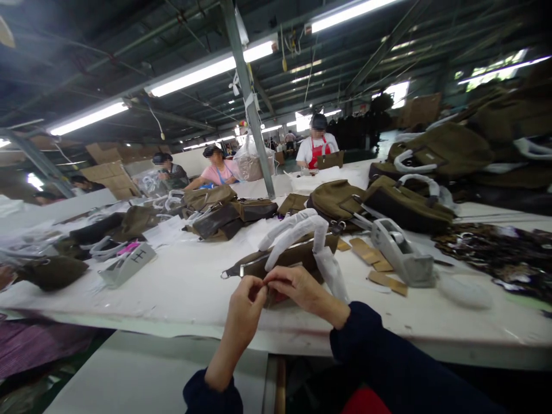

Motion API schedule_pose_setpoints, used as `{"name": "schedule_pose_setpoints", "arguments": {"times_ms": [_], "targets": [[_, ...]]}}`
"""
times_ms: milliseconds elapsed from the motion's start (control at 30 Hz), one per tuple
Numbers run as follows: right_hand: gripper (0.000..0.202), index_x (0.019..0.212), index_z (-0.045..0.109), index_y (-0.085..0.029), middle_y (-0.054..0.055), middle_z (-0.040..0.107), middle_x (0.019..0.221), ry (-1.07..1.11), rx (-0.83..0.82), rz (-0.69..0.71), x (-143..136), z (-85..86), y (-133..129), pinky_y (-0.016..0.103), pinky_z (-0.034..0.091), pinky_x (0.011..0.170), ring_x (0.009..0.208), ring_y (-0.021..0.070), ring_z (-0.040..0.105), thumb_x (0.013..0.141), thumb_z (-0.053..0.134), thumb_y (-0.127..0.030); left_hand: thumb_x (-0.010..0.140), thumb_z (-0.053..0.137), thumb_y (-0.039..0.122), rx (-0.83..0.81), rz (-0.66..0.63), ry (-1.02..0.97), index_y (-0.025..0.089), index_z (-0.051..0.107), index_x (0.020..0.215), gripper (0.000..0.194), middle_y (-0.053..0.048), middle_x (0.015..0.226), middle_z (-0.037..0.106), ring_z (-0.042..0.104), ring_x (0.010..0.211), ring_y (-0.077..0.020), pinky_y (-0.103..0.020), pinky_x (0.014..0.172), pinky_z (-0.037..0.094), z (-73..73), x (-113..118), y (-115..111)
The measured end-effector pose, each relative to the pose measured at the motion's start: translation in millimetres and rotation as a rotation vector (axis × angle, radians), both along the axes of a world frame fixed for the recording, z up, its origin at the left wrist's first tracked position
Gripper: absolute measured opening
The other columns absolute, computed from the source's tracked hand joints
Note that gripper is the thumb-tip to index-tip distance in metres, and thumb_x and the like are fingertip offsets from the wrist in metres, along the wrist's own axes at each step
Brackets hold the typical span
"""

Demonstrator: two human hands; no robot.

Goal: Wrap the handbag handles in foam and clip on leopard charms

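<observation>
An olive-brown bag (299,253) with a silver zipper and a metal ring lies on the white table (181,287). Its handles (293,230) are wrapped in white material and arch above it. Just in front of the bag, my left hand (247,303) and my right hand (297,287) meet at the fingertips. Both hands are pinched closed on something too small to make out. Part of the bag's front is hidden behind my right hand.
A grey tape dispenser (403,256) and brown cardboard pieces (373,253) are to the right, a second dispenser (129,264) to the left. More bags (336,201) lie behind and at the right. A post (250,103) rises beyond; several people sit across the table.
</observation>
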State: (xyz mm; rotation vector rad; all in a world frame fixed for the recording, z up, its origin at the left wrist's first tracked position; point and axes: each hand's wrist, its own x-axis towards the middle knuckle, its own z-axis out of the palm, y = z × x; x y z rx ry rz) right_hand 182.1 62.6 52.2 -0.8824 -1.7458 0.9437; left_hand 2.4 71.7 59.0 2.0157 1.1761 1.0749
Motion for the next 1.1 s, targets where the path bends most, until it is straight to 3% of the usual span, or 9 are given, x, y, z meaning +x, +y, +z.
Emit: {"name": "schedule_pose_setpoints", "arguments": {"times_ms": [233,333,500,733,1000,1100], "targets": [[0.010,0.085,0.066,-0.017,-0.001,0.065,0.069,-0.188,0.031,-0.047,1,18.0,9,0.019,0.047,0.058,0.062,0.0115,0.062,0.089,0.059,-0.022,0.086,0.059,0.033,-0.056,-0.001,-0.119,0.018,0.062,0.083,0.016,-0.001,0.076,0.064,0.058,0.070,-0.0156,-0.027,0.065,0.046,3.6,-4,-2],[0.012,0.080,0.062,-0.016,0.000,0.064,0.067,-0.062,-0.075,-0.101,-8,22.5,10,0.020,0.049,0.055,0.058,0.0119,0.062,0.088,0.056,-0.022,0.085,0.063,0.036,-0.061,0.058,-0.208,0.019,0.060,0.096,0.021,-0.003,0.089,0.066,0.063,0.078,-0.0166,-0.026,0.065,0.049,-1.2,-2,-6],[0.009,0.082,0.053,-0.018,-0.004,0.058,0.057,0.103,-0.240,-0.127,-20,22.7,12,0.017,0.041,0.039,0.042,0.0106,0.057,0.090,0.051,-0.023,0.087,0.062,0.032,-0.114,-0.003,-0.357,0.021,0.054,0.110,0.027,-0.006,0.103,0.069,0.067,0.092,-0.0183,-0.030,0.079,0.052,-16.8,5,-4],[0.012,0.088,0.054,-0.019,-0.004,0.058,0.060,0.199,-0.161,-0.232,-23,15.1,11,0.021,0.048,0.044,0.047,0.0128,0.061,0.091,0.051,-0.030,0.088,0.062,0.031,-0.163,0.022,-0.531,0.022,0.048,0.107,0.026,-0.005,0.099,0.071,0.069,0.089,-0.0181,-0.029,0.076,0.053,-24.8,10,7],[0.015,0.086,0.058,-0.020,-0.003,0.060,0.066,-0.083,0.098,-0.441,-23,16.4,1,0.021,0.042,0.054,0.052,0.0102,0.058,0.095,0.050,-0.030,0.086,0.065,0.030,-0.097,0.080,-0.579,0.020,0.054,0.098,0.019,-0.002,0.091,0.066,0.067,0.082,-0.0144,-0.025,0.073,0.053,-20.3,17,7],[0.014,0.088,0.058,-0.020,-0.004,0.058,0.062,-0.073,0.091,-0.467,-20,12.8,1,0.022,0.043,0.056,0.050,0.0102,0.057,0.095,0.050,-0.029,0.085,0.066,0.031,-0.083,0.098,-0.604,0.020,0.056,0.096,0.019,0.000,0.085,0.065,0.065,0.074,-0.0132,-0.024,0.066,0.053,-17.6,19,7]]}}
